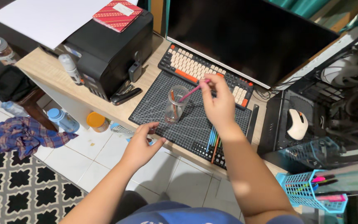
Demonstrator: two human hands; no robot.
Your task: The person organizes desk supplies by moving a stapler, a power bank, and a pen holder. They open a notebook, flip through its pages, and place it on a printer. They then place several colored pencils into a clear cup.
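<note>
A clear plastic cup stands upright on a dark gridded cutting mat on the wooden desk. My right hand pinches the upper end of a pink pen, whose lower end dips into the cup. An orange pencil also stands inside the cup. My left hand hovers at the mat's near edge, fingers loosely curled, holding nothing. Several coloured pens lie on the mat under my right forearm.
A keyboard and dark monitor sit behind the mat. A black printer with a red box stands at left. A white mouse and blue baskets are at right. Bottles and a checked cloth lie on the floor.
</note>
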